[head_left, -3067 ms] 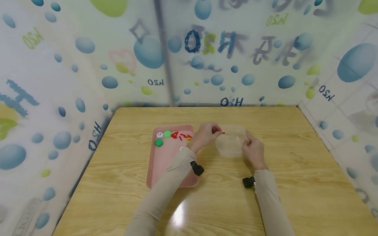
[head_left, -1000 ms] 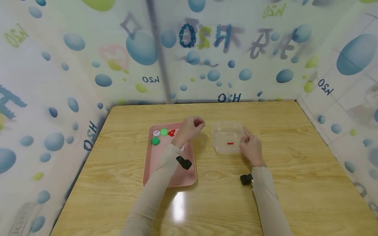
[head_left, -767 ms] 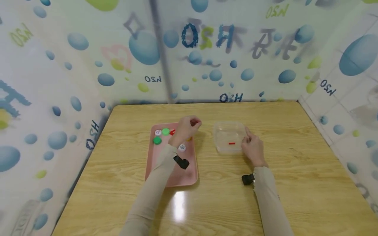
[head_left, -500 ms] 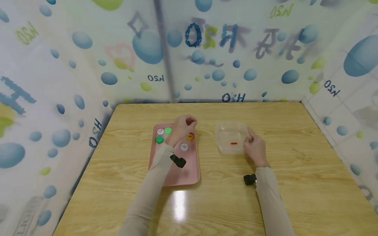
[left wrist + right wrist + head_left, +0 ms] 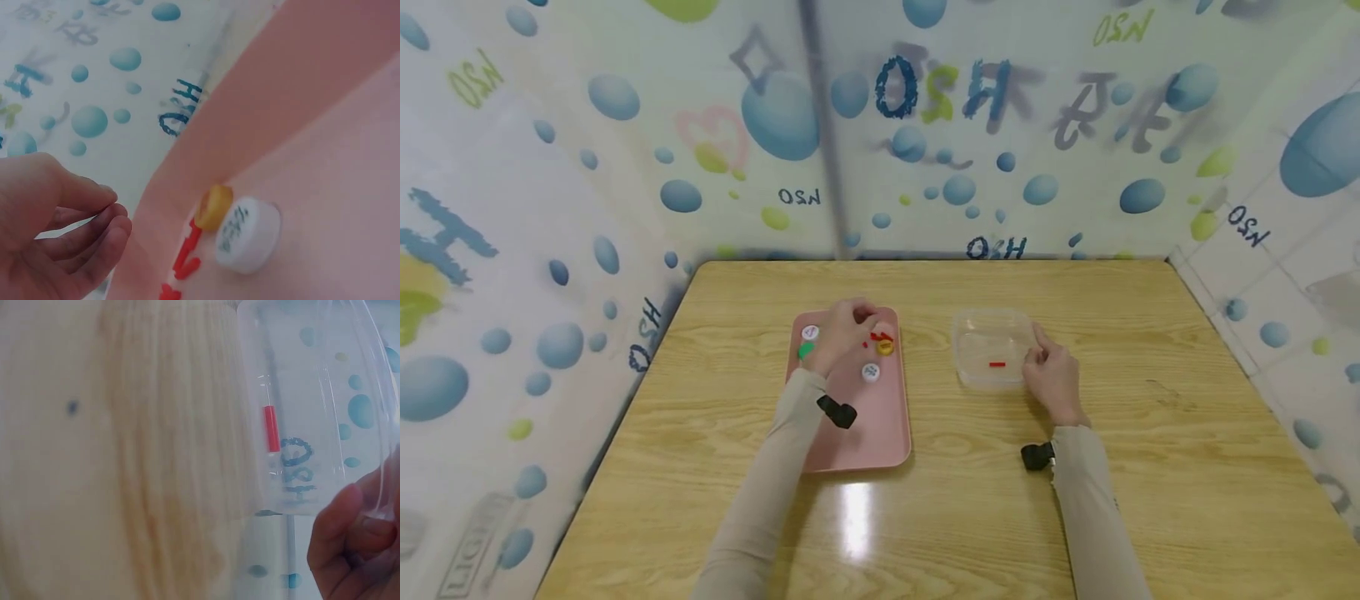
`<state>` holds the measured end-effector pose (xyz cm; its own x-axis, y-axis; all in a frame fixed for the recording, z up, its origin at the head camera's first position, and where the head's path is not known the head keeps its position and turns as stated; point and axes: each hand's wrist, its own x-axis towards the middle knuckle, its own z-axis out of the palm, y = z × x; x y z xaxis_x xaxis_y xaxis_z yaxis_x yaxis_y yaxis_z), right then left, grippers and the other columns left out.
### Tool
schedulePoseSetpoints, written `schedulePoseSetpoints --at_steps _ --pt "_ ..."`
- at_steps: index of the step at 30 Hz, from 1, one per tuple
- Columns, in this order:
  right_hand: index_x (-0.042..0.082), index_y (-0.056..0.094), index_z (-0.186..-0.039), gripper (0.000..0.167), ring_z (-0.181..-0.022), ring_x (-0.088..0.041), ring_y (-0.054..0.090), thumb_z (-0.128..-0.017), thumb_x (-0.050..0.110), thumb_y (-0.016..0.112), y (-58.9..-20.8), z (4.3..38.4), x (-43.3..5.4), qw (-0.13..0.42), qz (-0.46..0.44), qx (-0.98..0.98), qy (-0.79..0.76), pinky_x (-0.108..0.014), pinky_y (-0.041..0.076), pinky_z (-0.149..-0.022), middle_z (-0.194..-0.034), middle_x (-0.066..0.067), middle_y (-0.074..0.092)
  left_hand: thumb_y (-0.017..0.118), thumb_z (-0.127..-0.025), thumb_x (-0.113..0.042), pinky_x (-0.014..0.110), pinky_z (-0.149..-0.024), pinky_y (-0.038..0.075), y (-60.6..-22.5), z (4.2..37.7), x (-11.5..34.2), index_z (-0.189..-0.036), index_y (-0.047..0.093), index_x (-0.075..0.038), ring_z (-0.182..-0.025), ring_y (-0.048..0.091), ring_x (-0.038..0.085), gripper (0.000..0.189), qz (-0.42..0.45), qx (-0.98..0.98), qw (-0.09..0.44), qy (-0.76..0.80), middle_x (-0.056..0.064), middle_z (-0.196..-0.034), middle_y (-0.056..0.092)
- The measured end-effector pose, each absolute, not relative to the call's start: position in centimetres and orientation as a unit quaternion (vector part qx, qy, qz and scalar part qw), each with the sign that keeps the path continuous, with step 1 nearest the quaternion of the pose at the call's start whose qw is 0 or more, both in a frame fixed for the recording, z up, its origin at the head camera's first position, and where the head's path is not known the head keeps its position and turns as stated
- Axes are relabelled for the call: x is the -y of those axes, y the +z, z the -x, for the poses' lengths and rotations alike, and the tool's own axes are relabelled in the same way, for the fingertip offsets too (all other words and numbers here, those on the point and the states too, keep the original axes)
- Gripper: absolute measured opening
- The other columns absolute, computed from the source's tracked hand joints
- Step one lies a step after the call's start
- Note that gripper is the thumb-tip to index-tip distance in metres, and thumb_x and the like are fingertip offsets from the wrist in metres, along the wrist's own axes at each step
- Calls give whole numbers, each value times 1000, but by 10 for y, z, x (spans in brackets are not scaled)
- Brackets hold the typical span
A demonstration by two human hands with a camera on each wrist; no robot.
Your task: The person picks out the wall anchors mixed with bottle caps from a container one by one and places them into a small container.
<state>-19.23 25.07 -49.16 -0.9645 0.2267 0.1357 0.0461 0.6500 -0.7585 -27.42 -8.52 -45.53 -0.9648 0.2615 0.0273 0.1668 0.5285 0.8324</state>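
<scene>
Over the far part of a pink tray (image 5: pixel 857 454) hovers my left hand (image 5: pixel 844 333), its fingers loosely bent and nothing visible between them in the left wrist view. Near it in the tray lie a yellow bottle cap (image 5: pixel 215 207), a white bottle cap (image 5: pixel 249 236) with dark marks, and small red pieces (image 5: pixel 186 255). A green cap (image 5: pixel 806 350) and another white cap (image 5: pixel 810 332) sit left of the hand, which partly hides the green one. My right hand (image 5: pixel 1052 375) pinches the right rim of a clear plastic container (image 5: pixel 977 379). One short red stick (image 5: pixel 271 429) lies inside.
The wooden table (image 5: pixel 955 525) carries both tray and container, with a gap between them. A patterned wall (image 5: pixel 1060 150) stands behind the table's far edge.
My left hand has come back from the container, where it held a red stick, and moved left over the tray. The stick now lies in the container. My right hand keeps its grip.
</scene>
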Motion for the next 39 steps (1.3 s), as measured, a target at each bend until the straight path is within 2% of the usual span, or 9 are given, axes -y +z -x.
schedulePoseSetpoints --at_steps 7,13,21,26,39 --pt "5 46 -150 53 -48 -7 21 -97 8 43 -489 191 -251 108 84 901 412 -25 25 -45 -54 6 29 62 -101 -12 36 -85 57 -464 273 94 -119 69 -5 -93 66 25 20 -88 -886 60 451 12 -110 69" --pt "4 47 -149 53 -48 -7 22 -97 7 44 -490 193 -251 113 91 903 405 -25 25 -45 -54 8 28 65 -99 -9 37 -87 57 -471 272 99 -112 72 -5 -94 65 23 15 -78 -893 47 441 11 -106 70" --pt "5 48 -149 53 -50 -8 24 -97 8 45 -491 192 -250 114 98 904 401 -27 27 -47 -56 7 30 73 -93 -16 31 -73 54 -486 267 98 -98 72 -11 -83 64 20 6 -65 -910 38 407 3 -93 69" --pt "6 47 -150 52 -48 -7 22 -97 7 44 -491 192 -249 110 93 904 402 -27 26 -47 -53 7 29 71 -92 -14 29 -68 49 -492 266 95 -90 68 -9 -77 61 20 6 -67 -930 12 361 6 -85 67" --pt "5 47 -150 52 -49 -8 22 -98 8 44 -491 192 -247 112 93 904 402 -26 25 -46 -54 7 29 70 -93 -6 35 -82 55 -489 265 97 -98 71 -5 -88 63 23 5 -59 -934 11 351 9 -98 70"
